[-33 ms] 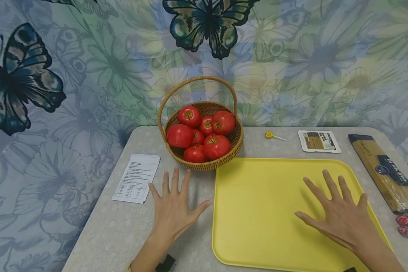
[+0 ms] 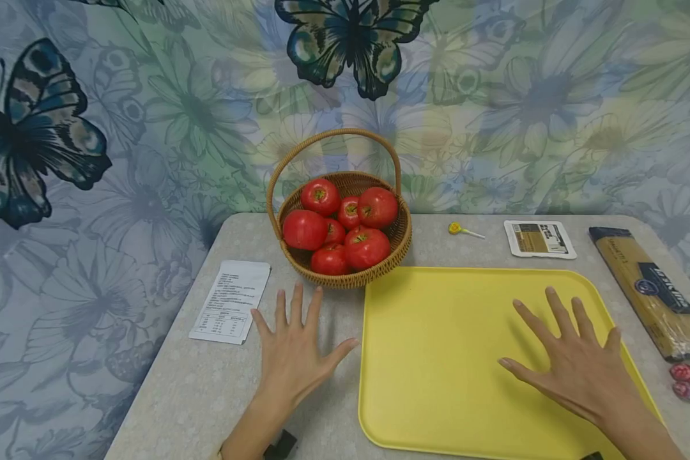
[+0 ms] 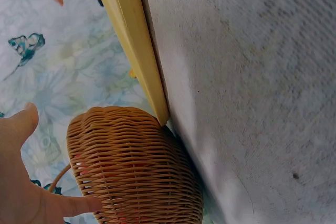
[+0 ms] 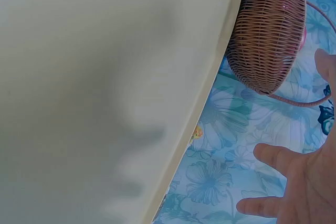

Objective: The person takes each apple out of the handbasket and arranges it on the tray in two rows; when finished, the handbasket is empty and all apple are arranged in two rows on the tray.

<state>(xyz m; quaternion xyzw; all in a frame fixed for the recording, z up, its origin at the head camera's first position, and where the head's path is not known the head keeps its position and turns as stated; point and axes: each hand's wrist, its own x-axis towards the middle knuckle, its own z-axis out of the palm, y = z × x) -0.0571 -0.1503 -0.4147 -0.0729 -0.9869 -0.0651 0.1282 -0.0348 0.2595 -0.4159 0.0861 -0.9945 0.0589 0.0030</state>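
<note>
My left hand (image 2: 292, 358) hovers above the table with its fingers spread, holding nothing. Just beyond its fingertips stands a wicker basket (image 2: 403, 246) with an arched handle, filled with several red apples (image 2: 367, 248). In the left wrist view the basket (image 3: 136, 156) overlaps one finger. Over the right part of a yellow tray (image 2: 437, 364) my right hand (image 2: 581, 367) is held with fingers apart, also holding nothing, its shadow on the tray. The right wrist view shows that hand (image 4: 310, 182) beside the tray's raised edge, with the basket (image 4: 268, 35) farther off.
A white printed packet (image 2: 230, 301) lies left of the basket. Behind the tray are a yellow lollipop (image 2: 455, 228) and a small white-edged packet (image 2: 540, 239). To the right lie a long gold packet (image 2: 646, 287) and two wrapped sweets (image 2: 685, 382). A floral cloth (image 2: 494, 128) hangs behind.
</note>
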